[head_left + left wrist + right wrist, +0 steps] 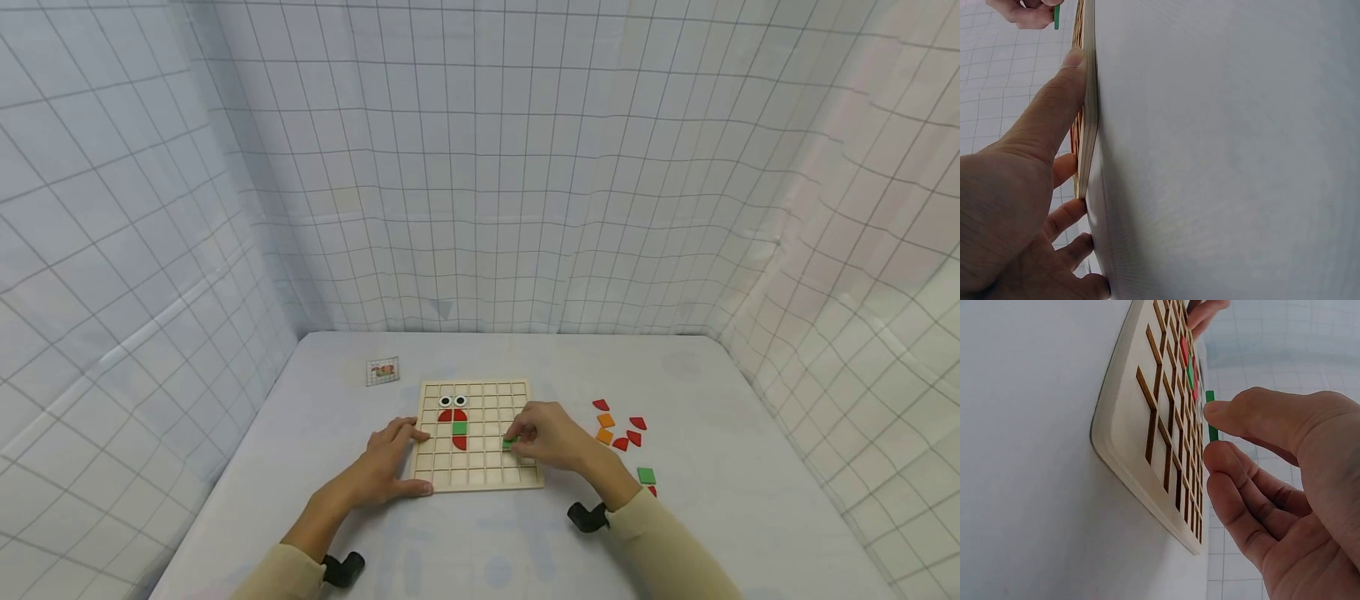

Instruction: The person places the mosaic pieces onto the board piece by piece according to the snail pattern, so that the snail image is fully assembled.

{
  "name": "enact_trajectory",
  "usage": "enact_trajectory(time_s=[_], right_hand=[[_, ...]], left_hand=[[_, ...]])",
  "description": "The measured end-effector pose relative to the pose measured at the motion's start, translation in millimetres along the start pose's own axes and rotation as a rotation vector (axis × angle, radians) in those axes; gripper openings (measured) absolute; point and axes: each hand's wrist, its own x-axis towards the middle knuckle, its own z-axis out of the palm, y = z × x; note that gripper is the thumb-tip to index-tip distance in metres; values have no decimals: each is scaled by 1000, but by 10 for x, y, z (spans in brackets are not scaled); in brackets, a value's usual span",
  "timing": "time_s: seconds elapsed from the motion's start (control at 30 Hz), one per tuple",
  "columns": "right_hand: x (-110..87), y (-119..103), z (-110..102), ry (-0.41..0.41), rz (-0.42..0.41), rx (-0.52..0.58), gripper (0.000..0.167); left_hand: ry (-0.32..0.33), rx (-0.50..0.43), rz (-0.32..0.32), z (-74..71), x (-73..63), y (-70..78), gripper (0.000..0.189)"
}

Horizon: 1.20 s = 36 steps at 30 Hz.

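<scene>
A wooden grid board (480, 477) lies on the table with two eye pieces (453, 402), red rounded pieces (460, 443) and a green square tile (460, 427) in its cells. My left hand (386, 467) rests at the board's left edge, fingers spread; its thumb (1054, 109) touches the front edge near the corner. Above the right part of the board, my right hand (551, 435) pinches another green square tile (1212, 419) between thumb and fingers. In the right wrist view, that tile stands on edge, apart from the board.
Right of the board lie loose pieces: orange squares (605, 421), several red rounded pieces (637, 423) and a green square (647, 476). A small picture card (382, 371) lies behind the board to the left. Grid-patterned curtains (480, 208) enclose the white table (720, 517).
</scene>
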Motion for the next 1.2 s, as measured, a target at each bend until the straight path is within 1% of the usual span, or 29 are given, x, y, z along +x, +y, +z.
enact_trajectory(time_s=[0.13,0.37,0.57,0.7,0.87,1.07,1.2], right_hand=[[76,-53,81,-6,-14,-4,10],[196,-78,220,-7,-71,-33,5],[260,-103,320,-14,-66,-33,7],[298,-121,377,-12,-68,-65,6],[315,-152,404,-13,-53,-77,6],[316,-167,385,-11,-73,-111,8],[318,-180,372,-22,-65,-112,9]], left_hand=[[1,0,2,6,1,-7,81],[-1,-1,0,10,2,-9,83],[-3,-4,-10,15,-7,-3,82],[-2,3,-5,20,-4,-11,82],[-1,3,7,16,2,-14,82],[6,11,8,9,6,-11,82],[6,13,8,12,9,-11,82]])
